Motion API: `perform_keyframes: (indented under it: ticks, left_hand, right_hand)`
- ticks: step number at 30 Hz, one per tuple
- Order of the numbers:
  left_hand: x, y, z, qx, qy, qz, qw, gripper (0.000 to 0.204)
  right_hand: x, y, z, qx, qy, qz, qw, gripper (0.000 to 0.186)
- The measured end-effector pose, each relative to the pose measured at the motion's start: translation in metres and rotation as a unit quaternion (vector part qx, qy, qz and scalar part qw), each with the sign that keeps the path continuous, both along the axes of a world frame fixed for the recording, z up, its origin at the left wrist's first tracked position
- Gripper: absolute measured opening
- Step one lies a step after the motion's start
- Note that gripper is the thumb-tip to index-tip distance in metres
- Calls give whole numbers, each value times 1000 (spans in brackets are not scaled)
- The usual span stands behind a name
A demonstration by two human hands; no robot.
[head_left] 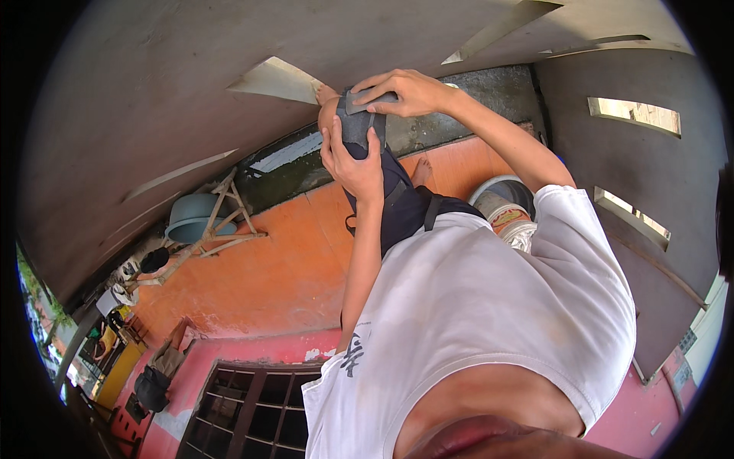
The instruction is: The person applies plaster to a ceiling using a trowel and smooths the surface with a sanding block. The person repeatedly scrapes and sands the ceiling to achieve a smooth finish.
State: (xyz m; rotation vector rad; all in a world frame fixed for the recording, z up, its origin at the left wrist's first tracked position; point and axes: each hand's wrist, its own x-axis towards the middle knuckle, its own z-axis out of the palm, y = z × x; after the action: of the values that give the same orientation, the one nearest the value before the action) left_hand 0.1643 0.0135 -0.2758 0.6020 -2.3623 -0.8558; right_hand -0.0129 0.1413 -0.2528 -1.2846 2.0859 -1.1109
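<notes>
My left leg, in dark shorts [386, 191], is raised, with a dark grey knee pad [358, 126] on the bare knee [327, 115]. My left hand [353, 161] is closed around the lower side of the pad, thumb on one side and fingers on the other. My right hand [405, 96] has its fingers curled over a lighter grey flap [358, 105] at the pad's top, gripping it. A bare foot [420, 172] shows below on the orange floor.
A grey wall [153, 92] with slot openings borders a wet gutter [275, 164]. At left stand a wooden rack with a blue basin [191, 218] and cluttered items. At right are a bucket [505, 218] and basin. A pink ledge and barred window [245, 405] appear below.
</notes>
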Motion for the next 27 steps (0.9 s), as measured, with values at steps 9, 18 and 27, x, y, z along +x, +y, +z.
perform_keyframes:
  ticks: [9,18,27]
  left_hand:
    - [3,-2,-4,12,6,-3,1000,66]
    - [1,3,-3,33,-1,8,999,66]
    - [0,5,-3,0,-8,3,1000,67]
  right_hand:
    - [2,-4,-3,-48,-80,20,995,33]
    - [10,-4,3,-59,-67,11,996,32]
    - [2,10,-7,-63,-96,13,993,32]
